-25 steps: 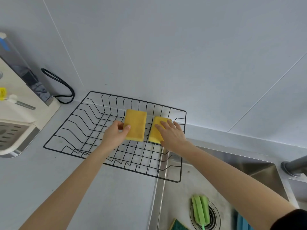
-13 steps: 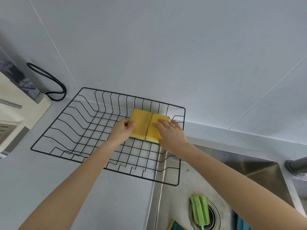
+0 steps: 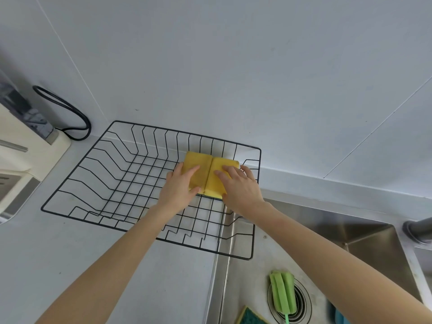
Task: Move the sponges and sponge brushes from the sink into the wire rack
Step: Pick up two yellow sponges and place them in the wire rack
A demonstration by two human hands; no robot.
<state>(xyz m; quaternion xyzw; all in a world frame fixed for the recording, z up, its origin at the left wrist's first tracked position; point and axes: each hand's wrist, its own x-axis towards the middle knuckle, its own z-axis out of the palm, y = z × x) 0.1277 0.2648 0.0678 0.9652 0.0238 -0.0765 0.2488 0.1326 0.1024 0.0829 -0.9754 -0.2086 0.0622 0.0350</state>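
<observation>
Two yellow sponges lie side by side, touching, in the far right corner of the black wire rack (image 3: pixel 121 183). My left hand (image 3: pixel 178 187) grips the left yellow sponge (image 3: pixel 197 161), fingers on top and thumb at its near edge. The right yellow sponge (image 3: pixel 225 162) is held the same way by my right hand (image 3: pixel 242 189). In the steel sink (image 3: pixel 339 235) a green sponge brush (image 3: pixel 281 292) lies over the drain. A dark green sponge with a yellow edge (image 3: pixel 250 318) shows at the bottom border.
A cream appliance (image 3: pixel 28 146) stands on the counter at the left, with a black cable (image 3: pixel 70 113) looped behind it. A grey tap base (image 3: pixel 418 232) sits at the right edge. Something blue (image 3: pixel 339 316) peeks out beside my right forearm in the sink.
The two sponges were apart a second ago. Both hands have brought them together and pushed them toward the rack's far right corner.
</observation>
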